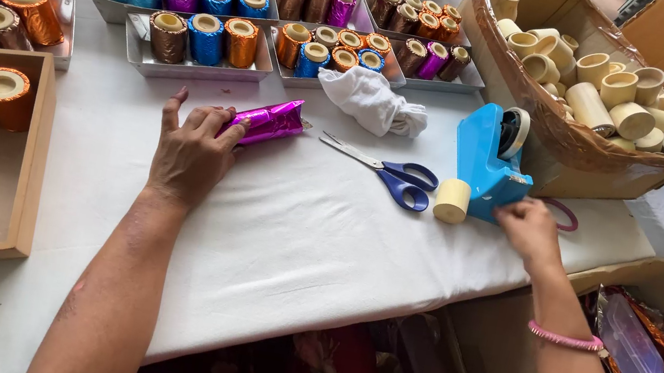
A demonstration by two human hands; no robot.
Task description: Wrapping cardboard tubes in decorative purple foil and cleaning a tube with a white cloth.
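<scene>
The pink foil roll (268, 121) lies under my left hand (192, 155), fingers flat and spread. My right hand (530, 229) pinches at the blue tape dispenser (486, 164); I think taping comes next.

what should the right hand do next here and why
Probably pull a strip of tape: the right hand is already at the blue tape dispenser, while the left hand pins the pink foil-wrapped roll flat on the white cloth.
</scene>
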